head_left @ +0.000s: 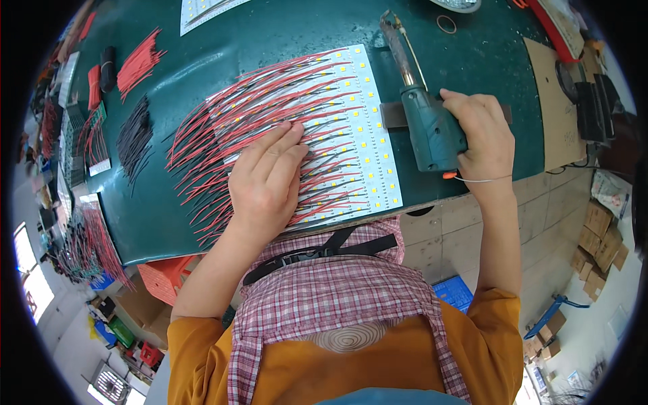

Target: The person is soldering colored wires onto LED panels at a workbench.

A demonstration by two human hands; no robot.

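left hand lies flat, fingers spread, on the wired led strips near the surface's front edge; right hand grips a green soldering gun.

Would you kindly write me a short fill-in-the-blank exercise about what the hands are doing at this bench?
1. The left hand lies flat on the red and ____ wires.
2. The right hand grips a ____ soldering gun.
3. The wires lead off a white LED ____.
4. The table is dark ____.

Missing words: black; green; panel; green
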